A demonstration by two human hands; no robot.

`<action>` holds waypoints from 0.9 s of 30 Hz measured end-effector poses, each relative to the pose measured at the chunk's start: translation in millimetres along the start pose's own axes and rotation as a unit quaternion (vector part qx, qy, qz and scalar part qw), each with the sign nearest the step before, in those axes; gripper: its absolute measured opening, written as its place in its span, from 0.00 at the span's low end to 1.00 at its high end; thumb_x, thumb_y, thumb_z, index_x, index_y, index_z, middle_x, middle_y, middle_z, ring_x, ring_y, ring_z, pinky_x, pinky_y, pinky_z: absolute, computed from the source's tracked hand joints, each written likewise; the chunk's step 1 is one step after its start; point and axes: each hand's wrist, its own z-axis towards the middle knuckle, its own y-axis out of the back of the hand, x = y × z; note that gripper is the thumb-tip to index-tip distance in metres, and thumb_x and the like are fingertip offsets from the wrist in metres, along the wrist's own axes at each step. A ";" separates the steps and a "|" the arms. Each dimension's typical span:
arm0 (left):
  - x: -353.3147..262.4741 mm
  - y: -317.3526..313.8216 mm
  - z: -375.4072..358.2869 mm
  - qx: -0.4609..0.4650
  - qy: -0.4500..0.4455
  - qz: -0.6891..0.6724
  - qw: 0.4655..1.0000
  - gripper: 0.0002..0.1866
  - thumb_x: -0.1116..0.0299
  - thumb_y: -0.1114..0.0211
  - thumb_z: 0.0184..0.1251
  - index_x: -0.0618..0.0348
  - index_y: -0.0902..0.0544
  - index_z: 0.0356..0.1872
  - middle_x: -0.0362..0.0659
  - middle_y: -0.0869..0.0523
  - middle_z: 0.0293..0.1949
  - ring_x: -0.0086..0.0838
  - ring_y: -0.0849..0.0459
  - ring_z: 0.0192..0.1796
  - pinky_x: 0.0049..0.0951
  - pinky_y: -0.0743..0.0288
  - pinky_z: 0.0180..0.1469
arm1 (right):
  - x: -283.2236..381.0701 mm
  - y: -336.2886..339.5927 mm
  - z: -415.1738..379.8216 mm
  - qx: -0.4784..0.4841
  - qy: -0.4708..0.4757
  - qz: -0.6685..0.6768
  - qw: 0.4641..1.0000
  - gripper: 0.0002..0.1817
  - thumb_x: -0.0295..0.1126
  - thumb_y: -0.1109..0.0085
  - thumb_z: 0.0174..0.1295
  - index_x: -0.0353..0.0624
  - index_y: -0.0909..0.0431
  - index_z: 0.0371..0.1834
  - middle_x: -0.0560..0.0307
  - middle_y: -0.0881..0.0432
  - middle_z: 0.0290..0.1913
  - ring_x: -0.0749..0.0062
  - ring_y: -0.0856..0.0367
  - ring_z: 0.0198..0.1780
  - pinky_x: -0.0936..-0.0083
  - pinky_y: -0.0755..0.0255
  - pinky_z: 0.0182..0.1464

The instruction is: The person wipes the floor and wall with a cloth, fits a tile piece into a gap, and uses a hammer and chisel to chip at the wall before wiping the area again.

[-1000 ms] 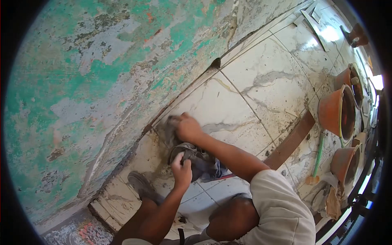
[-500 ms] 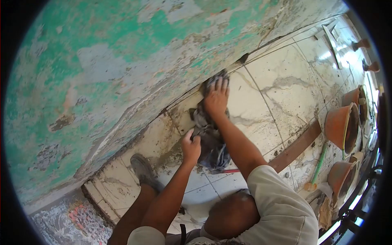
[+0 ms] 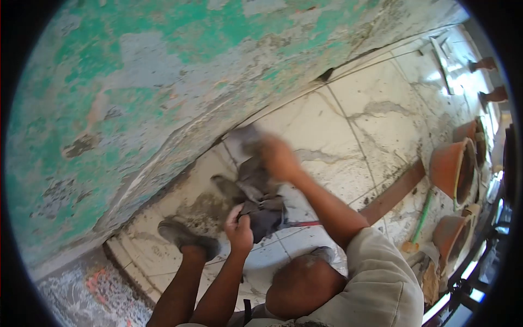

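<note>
A dark, crumpled cloth (image 3: 264, 218) is bunched over the pale floor tiles (image 3: 321, 128) below the wall. My left hand (image 3: 238, 231) is closed on its near edge. Farther out, my right hand (image 3: 279, 158) is curled at the cloth's far end and smeared by motion; single fingers cannot be made out. Grey cloth shows just left of that hand, near the foot of the wall. From under the cloth's right side a thin red bar (image 3: 303, 223) sticks out. My shoe (image 3: 188, 240) rests on the tiles to the left.
A peeling green wall (image 3: 180, 71) rises along the left. On the right are a brown plank (image 3: 395, 192), a green-handled tool (image 3: 422, 220) and orange buckets (image 3: 448, 166). Another person's feet (image 3: 493, 95) show at the far right. Dirt is scattered over the tiles.
My right hand has swept down and left along the wall's foot, dragging the cloth with it. My left hand has shifted slightly left and lower. My shoe has moved left.
</note>
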 end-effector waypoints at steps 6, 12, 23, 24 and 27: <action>-41.2 -155.4 43.3 0.291 -0.063 -0.018 0.954 0.15 0.74 0.48 0.57 0.71 0.21 0.43 0.44 0.18 0.30 0.23 0.24 0.33 0.25 0.28 0.39 | -139.7 173.9 25.0 -0.103 -0.234 -0.116 0.960 0.19 0.35 0.54 0.64 0.39 0.24 0.55 0.37 0.27 0.60 0.43 0.30 0.62 0.59 0.37 0.64; -7.3 -202.0 90.9 0.240 -0.038 0.032 0.969 0.17 0.76 0.49 0.57 0.73 0.21 0.45 0.44 0.17 0.35 0.21 0.23 0.39 0.23 0.29 0.44 | -198.8 93.1 47.6 -0.142 -0.129 -0.317 0.929 0.18 0.37 0.46 0.56 0.45 0.21 0.49 0.45 0.22 0.55 0.50 0.26 0.57 0.57 0.30 0.56; 1.8 -164.3 97.0 0.250 0.069 -0.049 0.964 0.18 0.76 0.50 0.58 0.74 0.22 0.48 0.41 0.18 0.35 0.20 0.24 0.39 0.21 0.29 0.46 | -152.3 46.4 70.9 0.023 -0.178 -0.359 0.916 0.11 0.33 0.48 0.52 0.42 0.18 0.34 0.46 0.19 0.36 0.55 0.24 0.48 0.59 0.30 0.45; 2.8 -164.0 90.8 0.257 0.066 -0.048 0.963 0.18 0.76 0.50 0.58 0.74 0.22 0.48 0.41 0.18 0.35 0.20 0.24 0.39 0.21 0.29 0.46 | -148.5 50.8 64.1 0.017 -0.181 -0.362 0.914 0.11 0.33 0.48 0.52 0.42 0.18 0.34 0.46 0.19 0.36 0.55 0.24 0.48 0.59 0.30 0.45; 6.8 -152.3 69.4 0.271 0.005 -0.001 0.963 0.19 0.76 0.50 0.60 0.74 0.24 0.52 0.40 0.18 0.38 0.19 0.25 0.39 0.21 0.29 0.45 | -147.8 71.3 52.4 -0.077 -0.106 -0.233 0.964 0.13 0.32 0.47 0.54 0.46 0.18 0.41 0.54 0.20 0.51 0.56 0.24 0.49 0.62 0.27 0.47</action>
